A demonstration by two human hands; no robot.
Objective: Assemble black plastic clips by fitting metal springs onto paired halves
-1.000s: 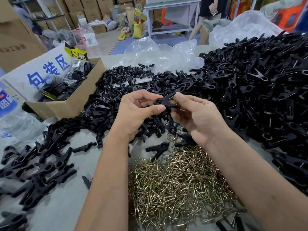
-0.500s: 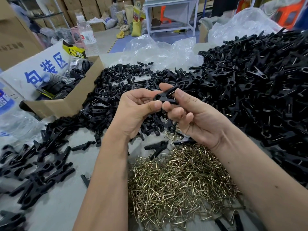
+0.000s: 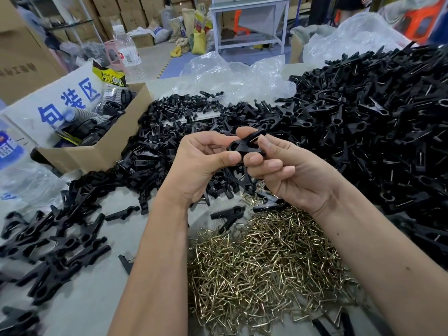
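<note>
Clip (image 3: 244,145), small, stiff and probably light, is pinched above the spring heap (image 3: 261,267) by left hand (image 3: 201,163) and right hand (image 3: 288,170), best gripped at its flat ends.

clip (image 3: 246,145) partly hidden by fingers (image 3: 252,160)

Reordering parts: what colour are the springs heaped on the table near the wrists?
Brassy gold with a metallic shine; the springs show best in the head view.
</note>
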